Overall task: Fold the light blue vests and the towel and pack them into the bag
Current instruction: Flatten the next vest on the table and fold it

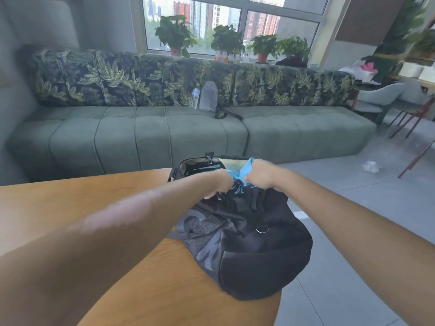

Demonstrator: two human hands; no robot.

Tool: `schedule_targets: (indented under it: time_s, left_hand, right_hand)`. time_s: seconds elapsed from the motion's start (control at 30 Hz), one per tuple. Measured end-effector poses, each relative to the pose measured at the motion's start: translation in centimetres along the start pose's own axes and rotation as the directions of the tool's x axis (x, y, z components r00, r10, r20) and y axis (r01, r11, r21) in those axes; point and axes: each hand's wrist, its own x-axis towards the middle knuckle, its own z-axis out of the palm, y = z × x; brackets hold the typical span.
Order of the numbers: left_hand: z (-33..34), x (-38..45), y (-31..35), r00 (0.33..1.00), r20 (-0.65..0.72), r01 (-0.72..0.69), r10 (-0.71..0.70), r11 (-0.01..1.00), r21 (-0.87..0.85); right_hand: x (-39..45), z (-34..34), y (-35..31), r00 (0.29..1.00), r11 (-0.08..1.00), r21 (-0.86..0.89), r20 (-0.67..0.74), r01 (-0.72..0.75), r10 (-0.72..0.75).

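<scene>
— What was closest to the camera?
— Two bare forearms reaching over the wooden table (pixel 70 196) to the black bag (pixel 247 243), which lay at the table's right edge.
— And the hands?
— Close together at the bag's open mouth. The right hand (pixel 260 174) was clenched on a light blue vest (pixel 244 171) there; the left hand (pixel 220 183) gripped the bag's black fabric beside it.
— The towel?
— I couldn't make it out.

green sofa (pixel 188 128) | leaf-print backrest (pixel 141 76) | window (pixel 235 22) with potted plants (pixel 175 34) | grey tiled floor (pixel 353 208)
</scene>
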Motion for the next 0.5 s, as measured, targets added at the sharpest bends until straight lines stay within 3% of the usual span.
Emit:
schedule_targets:
  time_s: [0.03, 0.17, 0.27, 0.4, 0.5]
  left_hand:
    - [-0.1, 0.0, -0.4, 0.997, 0.074, -0.014, 0.009, 0.998, 0.064]
    - [2.3, 0.0, -2.4, 0.961, 0.272, 0.061, -0.056, 0.998, -0.007]
    - [3.7, 0.2, -4.1, 0.940, 0.317, 0.102, -0.127, 0.990, 0.096]
    - [4.1, 0.6, -6.3, 0.928, 0.316, 0.136, -0.200, 0.967, 0.214]
    - [4.4, 0.0, -7.4, 0.892, 0.349, 0.235, -0.289, 0.954, 0.187]
  right_hand:
    - [0.0, 0.3, -0.1, 0.998, 1.000, -0.021, 0.066, -0.011, 0.012]
    - [0.6, 2.9, 0.4, 0.923, 1.000, -0.011, 0.384, -0.027, 0.030]
    - [0.4, 4.7, 0.1, 0.897, 0.973, -0.223, 0.440, 0.055, 0.050]
    - [0.4, 6.7, 1.2, 0.852, 0.962, -0.272, 0.508, 0.024, 0.123]
    - [0.1, 7.9, 2.0, 0.817, 0.978, -0.181, 0.547, -0.101, 0.186]
